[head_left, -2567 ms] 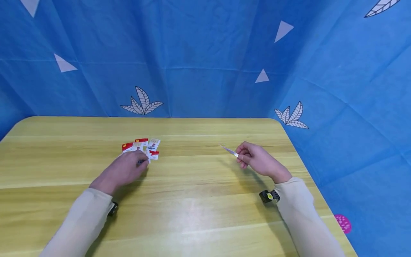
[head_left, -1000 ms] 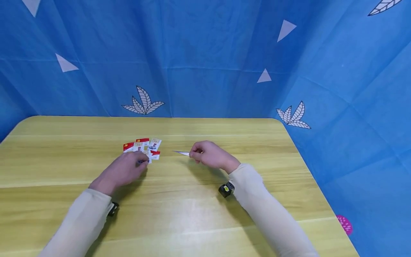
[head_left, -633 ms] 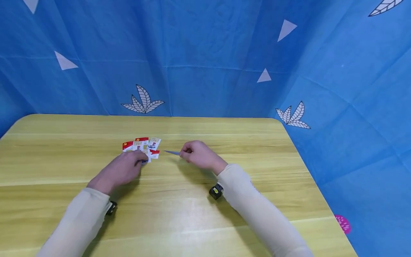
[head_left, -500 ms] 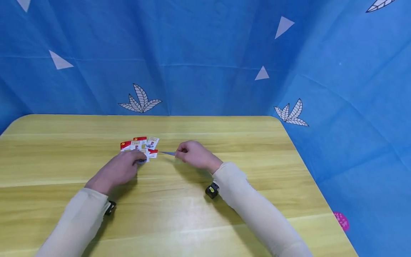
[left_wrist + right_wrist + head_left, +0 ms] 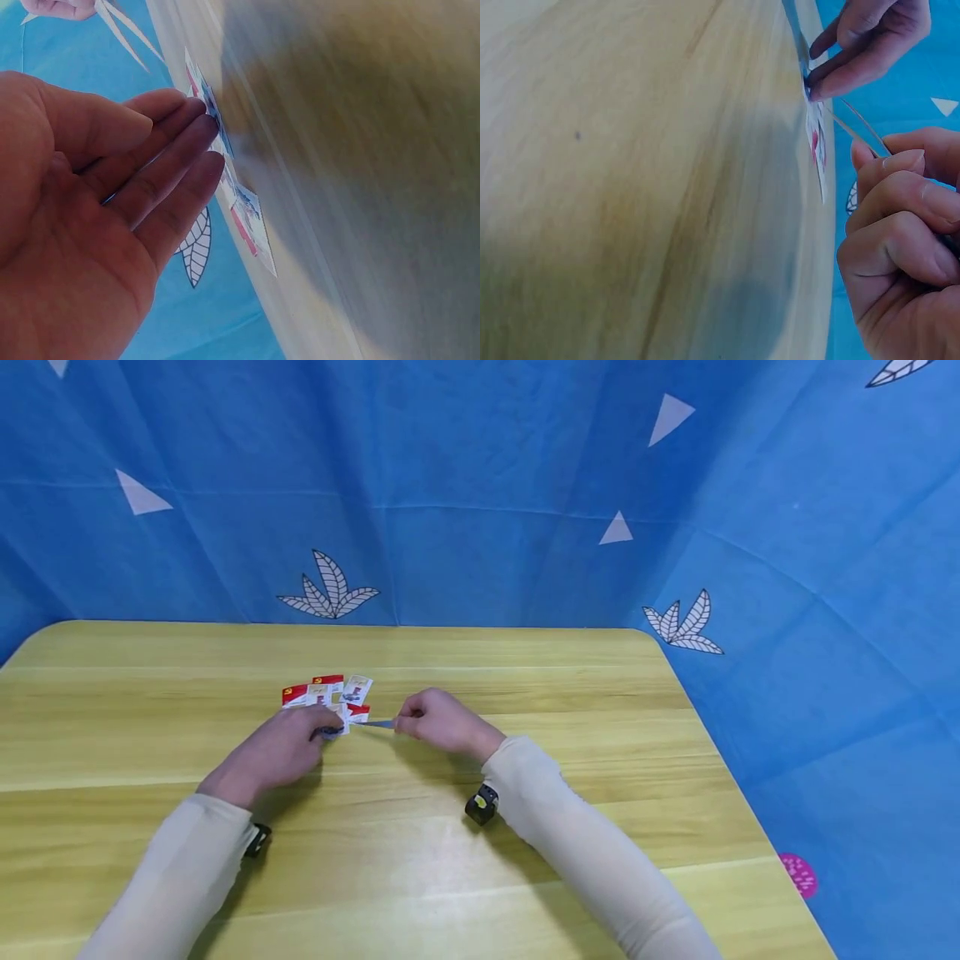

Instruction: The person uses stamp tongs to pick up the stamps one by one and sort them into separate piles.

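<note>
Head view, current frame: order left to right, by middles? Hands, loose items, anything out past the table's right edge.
Left hand → small red-and-white cards → tweezers → right hand → pink dotted spot on the cloth.

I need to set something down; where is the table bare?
The table is bare left of the left hand and paper cards, out to its left edge; between the sleeves; and from the right hand to the right edge. It is crowded at the paper cards, where the left hand and the tweezers come close.
</note>
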Demonstrator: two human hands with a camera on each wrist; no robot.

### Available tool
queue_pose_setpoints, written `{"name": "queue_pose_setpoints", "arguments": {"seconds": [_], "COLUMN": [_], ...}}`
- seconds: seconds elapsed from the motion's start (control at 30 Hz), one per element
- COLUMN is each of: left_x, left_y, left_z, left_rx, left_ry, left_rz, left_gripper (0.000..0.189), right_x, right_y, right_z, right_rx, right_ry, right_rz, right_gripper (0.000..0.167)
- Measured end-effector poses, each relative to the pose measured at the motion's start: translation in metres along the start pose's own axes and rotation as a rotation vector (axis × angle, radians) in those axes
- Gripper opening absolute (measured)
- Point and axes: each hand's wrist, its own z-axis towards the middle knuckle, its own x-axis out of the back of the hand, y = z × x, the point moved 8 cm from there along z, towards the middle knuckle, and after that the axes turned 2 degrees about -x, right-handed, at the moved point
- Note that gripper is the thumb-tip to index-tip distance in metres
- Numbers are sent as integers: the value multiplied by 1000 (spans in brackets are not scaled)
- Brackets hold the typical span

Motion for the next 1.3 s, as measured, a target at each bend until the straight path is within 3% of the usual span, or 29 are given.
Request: {"name": "queue_pose_setpoints", "arguments": {"seconds": [0.37,0.63,1.3], "left_x": [2,3,1], "left_y": [-1,-3,-3], "left_z": [1,0,3], "left_rx": [8,20,48], "left_ry": [12,23,20], "left_rz": [-15,5,21], "left_gripper": [30,28,28], "right_x": [-3,-9,-15], "right_y": [4,1,2], "right_z": [4,7,11], "right_rx": [-32,4,-1], "right_ry": [5,-12,-33], "right_rz": [-19,-30,-16], "right_gripper": [19,25,27]}}
